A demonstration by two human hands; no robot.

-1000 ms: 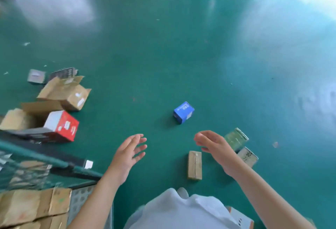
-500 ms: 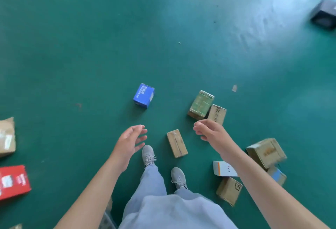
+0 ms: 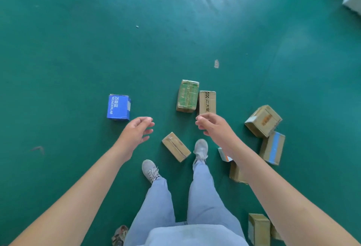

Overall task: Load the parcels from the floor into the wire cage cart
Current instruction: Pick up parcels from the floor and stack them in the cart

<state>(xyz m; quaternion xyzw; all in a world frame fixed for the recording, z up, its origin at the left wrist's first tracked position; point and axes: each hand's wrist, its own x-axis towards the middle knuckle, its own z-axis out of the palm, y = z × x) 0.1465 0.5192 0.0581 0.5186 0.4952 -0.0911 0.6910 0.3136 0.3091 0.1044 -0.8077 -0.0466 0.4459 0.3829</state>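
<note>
- while i look down through the head camera, i count two hands out in front: the left hand (image 3: pixel 136 131) and the right hand (image 3: pixel 212 126), both with fingers loosely curled and nothing in them, both above the green floor (image 3: pixel 78 50).
- one blue box (image 3: pixel 118 107) stands on the floor just beyond the left hand, apart from the rest.
- two parcels lie side by side and touching just past the right hand: one green-printed carton (image 3: pixel 187 95) and one tall brown carton (image 3: pixel 207 102).
- one small brown parcel (image 3: pixel 176 146) lies tilted between the hands, beside the right shoe (image 3: pixel 200 148); the left shoe (image 3: pixel 149 169) is further back.
- to the right i count two more: a brown cube carton (image 3: pixel 262 121) and, touching it, a blue-striped carton (image 3: pixel 272 147).
- under the right forearm, a white-and-orange box (image 3: pixel 224 155) and a brown carton (image 3: pixel 235 173) are partly hidden.
- one more brown carton stands at the lower right (image 3: pixel 258 229).
- that makes nine parcels i can count, all on the floor.
</note>
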